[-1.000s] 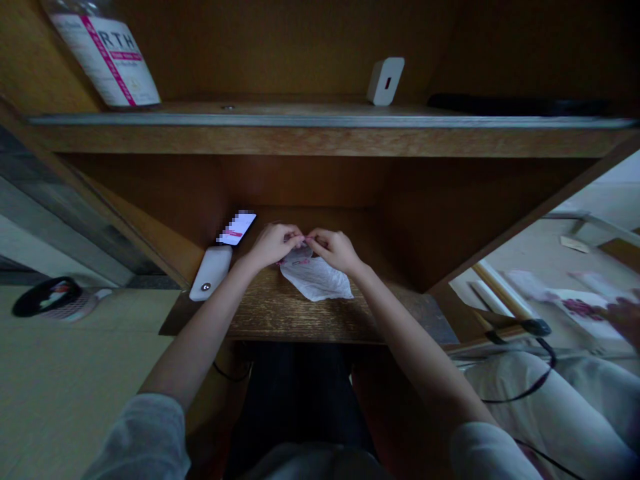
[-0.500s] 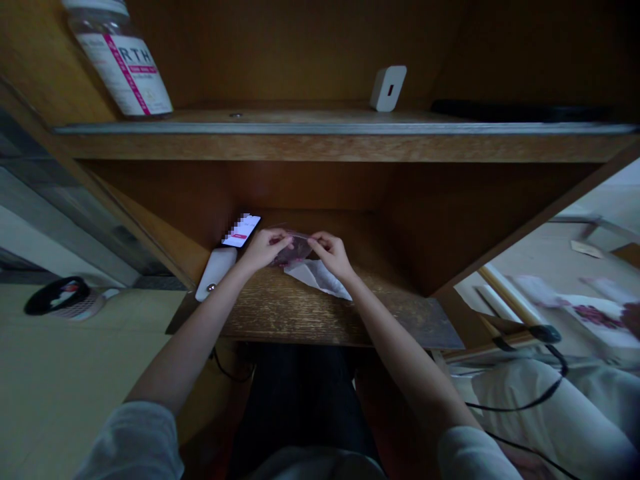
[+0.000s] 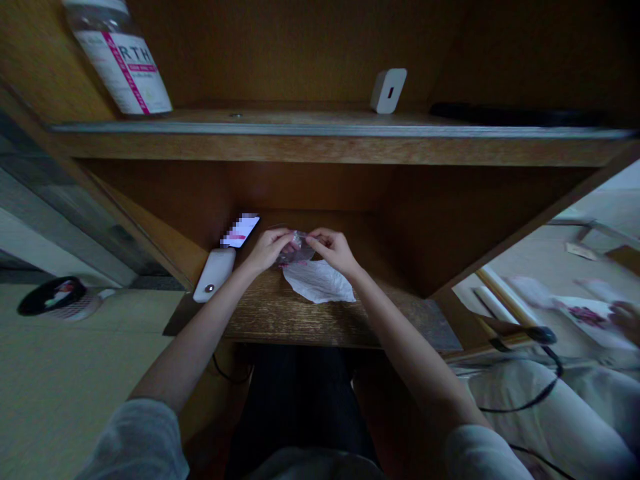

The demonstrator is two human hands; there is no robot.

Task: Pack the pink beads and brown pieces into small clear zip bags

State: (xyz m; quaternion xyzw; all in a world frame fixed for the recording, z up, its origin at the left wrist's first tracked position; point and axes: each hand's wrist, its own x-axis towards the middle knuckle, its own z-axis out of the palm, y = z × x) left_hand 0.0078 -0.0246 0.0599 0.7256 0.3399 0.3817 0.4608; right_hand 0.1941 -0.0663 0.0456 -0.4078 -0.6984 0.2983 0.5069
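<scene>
Between my two hands is a clear plastic bag [image 3: 299, 251], pinched at its upper edge. My left hand [image 3: 271, 249] grips its left side with closed fingers. On the right side, the thumb and fingers of my right hand [image 3: 333, 249] are pinched on the same bag. What lies inside the bag is too small to make out. Just below it a crumpled white tissue [image 3: 319, 281] lies on the worn wooden desk board [image 3: 280, 320]. Left of my left hand are a lit phone [image 3: 242, 231] and a white rounded case-like object [image 3: 215, 275].
On the shelf above stand a labelled bottle [image 3: 123, 67], a white charger [image 3: 389, 91] and a dark flat object [image 3: 515, 113]. A waste basket [image 3: 60, 298] is on the floor at left. At right, another person's hand [image 3: 626, 321] is near a white tray [image 3: 590, 317].
The plastic bag is more bunched up between my fingers, with a shiny crease at its top. More of the white tissue shows beneath it. My hands stay almost in place.
</scene>
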